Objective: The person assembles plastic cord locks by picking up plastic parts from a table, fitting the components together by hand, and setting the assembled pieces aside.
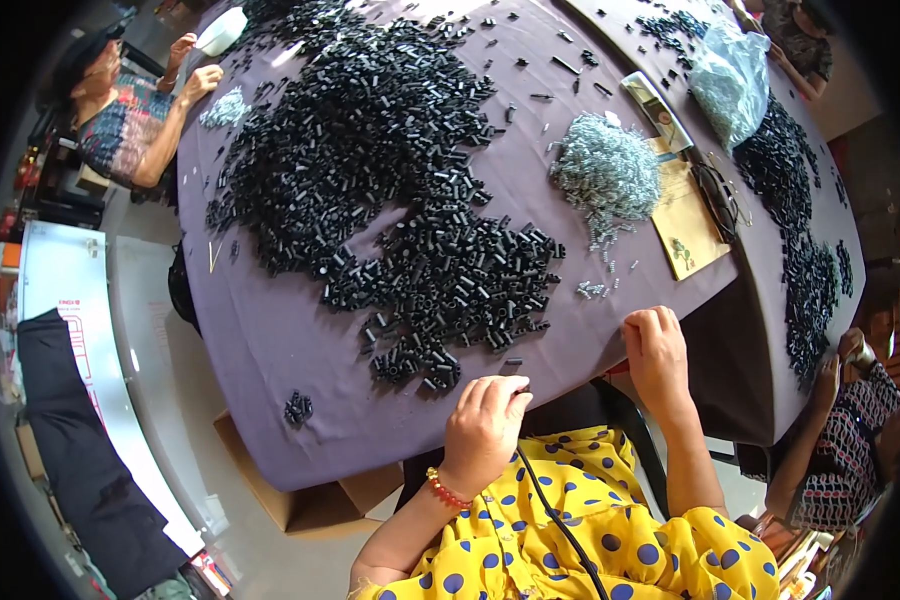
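Note:
My left hand (pixel 482 428), with a red beaded bracelet at its wrist, is closed over the table's near edge. A small black piece, likely one of the short black tubes, shows between its thumb and fingertips. To the right, my right hand (pixel 657 358) is pinched closed above the table edge; whatever it holds is hidden. A big heap of short black tubes (pixel 470 270) spreads over the purple-grey tablecloth (pixel 300 350) in front of me. Beyond my right hand lies a pile of small silvery metal parts (pixel 608 175), with a few loose ones (pixel 592 290) nearer me.
A small black cluster (pixel 298 407) lies at the near left. Right of the silvery pile are a yellow envelope (pixel 682 225) and dark glasses (pixel 714 203). More black tubes and a clear plastic bag (pixel 735 85) lie farther right. Other people work around the table. A cardboard box (pixel 315 500) stands below.

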The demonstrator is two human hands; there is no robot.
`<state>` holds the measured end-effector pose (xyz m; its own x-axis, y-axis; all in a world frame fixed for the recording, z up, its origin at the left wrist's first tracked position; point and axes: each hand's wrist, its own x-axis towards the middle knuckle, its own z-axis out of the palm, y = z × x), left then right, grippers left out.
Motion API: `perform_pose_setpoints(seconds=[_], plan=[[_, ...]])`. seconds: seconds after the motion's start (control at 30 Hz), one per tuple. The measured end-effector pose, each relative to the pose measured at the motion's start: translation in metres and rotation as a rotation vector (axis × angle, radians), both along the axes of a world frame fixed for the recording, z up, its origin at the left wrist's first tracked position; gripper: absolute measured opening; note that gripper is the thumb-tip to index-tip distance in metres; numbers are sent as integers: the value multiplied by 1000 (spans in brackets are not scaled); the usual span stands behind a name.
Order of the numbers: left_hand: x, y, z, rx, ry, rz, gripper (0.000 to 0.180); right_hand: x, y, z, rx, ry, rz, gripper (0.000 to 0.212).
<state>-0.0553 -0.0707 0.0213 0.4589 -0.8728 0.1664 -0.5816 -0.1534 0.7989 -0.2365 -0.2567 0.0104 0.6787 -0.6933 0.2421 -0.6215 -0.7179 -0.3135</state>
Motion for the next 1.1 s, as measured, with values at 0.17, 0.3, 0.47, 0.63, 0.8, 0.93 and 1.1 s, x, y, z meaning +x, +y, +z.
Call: perform_pose_setpoints(seconds=[0.17,0.3,0.47,0.63,0.8,0.93,1.1], plan=[[2,29,-3,100,204,86,19,28,13,11,349,-250,25,19],[12,46,-10,159,945,179,22,55,27,10,511,-351,160,21],[34,53,-3,-40,1542,146,23,78,49,11,853,-432,266,19],[37,60,-8,-167,1644,158,20,96,68,16,1055,-472,349,14],[34,65,-17,-205,1549,168,22,104,78,23,1004,-456,427,16],[32,66,-19,-202,1344,177,20,112,83,39,907,-374,469,21],[32,64,-20,-204,1254,191,19,115,87,28,609,-403,532,30]])
